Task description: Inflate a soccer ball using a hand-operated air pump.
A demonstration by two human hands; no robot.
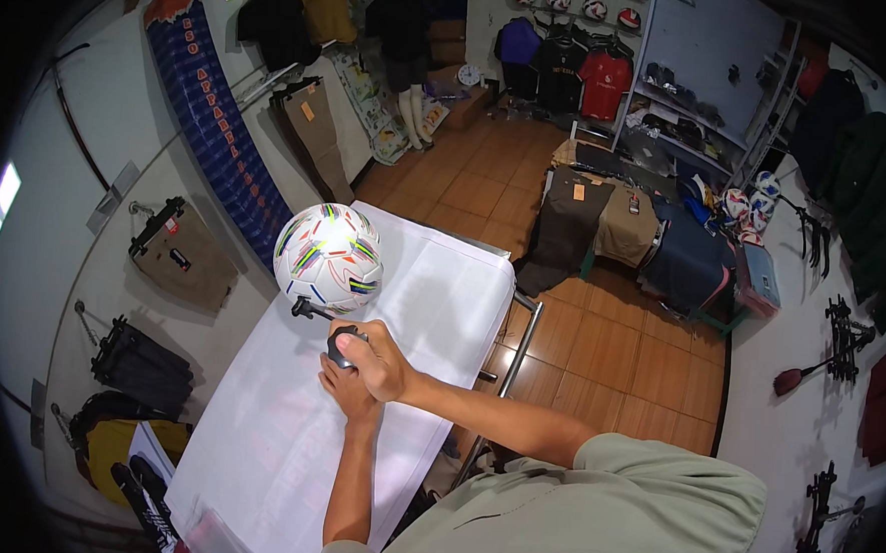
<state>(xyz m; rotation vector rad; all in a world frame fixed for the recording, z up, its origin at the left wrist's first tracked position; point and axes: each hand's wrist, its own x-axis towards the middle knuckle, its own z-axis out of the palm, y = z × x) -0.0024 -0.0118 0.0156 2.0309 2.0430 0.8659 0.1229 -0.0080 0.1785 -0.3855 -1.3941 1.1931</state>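
My right hand [378, 359] is closed around a black tool with a lobed knob [343, 346], its thumb lying on the knob. A thin black rod with a short crosspiece [304, 307] sticks out past the fist and ends against or just in front of the ball. Below the right fist is my left hand [353, 393], low over the table. Its fingers reach the near side of the tool, and the right hand partly hides its grip. A white football [329, 252] with multicoloured marks rests at the table's far left corner. White sheeting covers the table [278, 418].
A metal rail [526, 348] runs along the table's right side. Beyond the tiled floor [597, 345], folded trousers [633, 226] drape over a low stand, with several balls [751, 206] beside them. Hanging trousers [181, 255] and a blue lettered roll [211, 114] line the left wall.
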